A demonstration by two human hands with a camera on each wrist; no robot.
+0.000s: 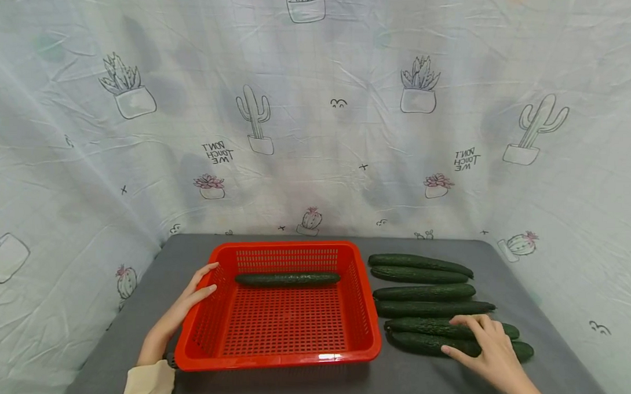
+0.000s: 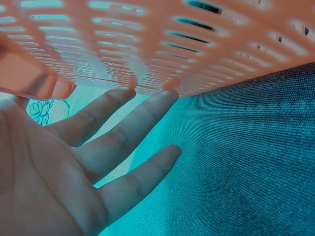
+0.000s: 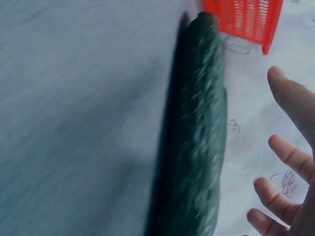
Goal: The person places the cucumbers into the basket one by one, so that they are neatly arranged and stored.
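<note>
Right hand (image 1: 492,354) above two cucumbers: its fingers are gently bent, the thumb well parted from them, and nothing is held; in the right wrist view a gap separates the fingertips from the green skin. Directly beneath these fingers lie the nearest cucumber (image 1: 415,342) and the second cucumber (image 1: 420,325), side by side on the grey tabletop (image 1: 418,389); four other cucumbers (image 1: 432,292) lie beyond the fingertips, roughly parallel. Left hand (image 1: 183,302) at the red basket (image 1: 278,360): two digits reach over the side rim, while three fingers stretch nearly straight outside the slotted wall, at least one fingertip seeming to touch it; how firmly they press cannot be told. One cucumber (image 1: 286,279) lies inside the basket, to the right of the left fingertips, along the far wall. The step in hand appears to be picking up a cucumber while the basket is steadied. The next move would call for lowering the right fingers astride one cucumber and closing them without catching its close neighbour.
</note>
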